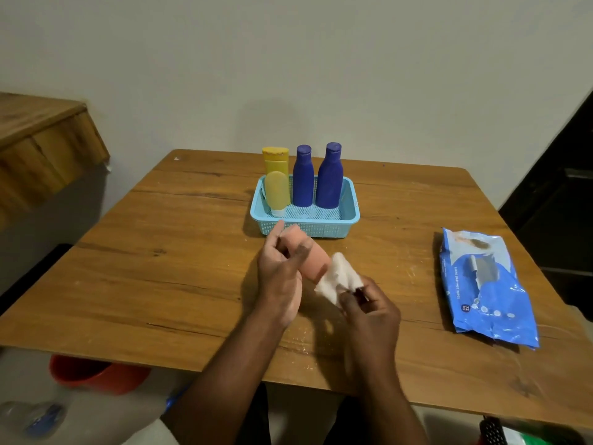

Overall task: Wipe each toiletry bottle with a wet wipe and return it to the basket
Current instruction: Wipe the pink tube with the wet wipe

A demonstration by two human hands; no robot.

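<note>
Nearest, below the table edge: a red bucket (96, 375) on the floor at left, a blurred clear plastic bottle (35, 419) beside it.

Over the wooden table (167, 284), 2 hands working together. Right hand (372, 313) curled, fingertips pinching a white wet wipe (337, 279), the wipe pressed against the lower end of an orange bottle (316, 261). Left hand (280, 268) wrapped around the upper part of that orange bottle, thumb across its front, 1 finger sticking up past the cap end. Bottle tilted, held above the tabletop, just in front of the basket.

To the right, well apart from the hands: a blue pack of wet wipes (487, 290) lying flat, flap peeled open.

Further back, a light blue basket (349, 216) on the table. Inside, along the back wall: 2 dark blue bottles (329, 181) standing upright side by side; at left a yellow bottle (275, 159) upright, with a yellow tube (276, 192) leaning in front of it, white cap down. Front part of the basket floor bare.

Behind, a plain pale wall (321, 59); at far left a wooden ledge (41, 139).
</note>
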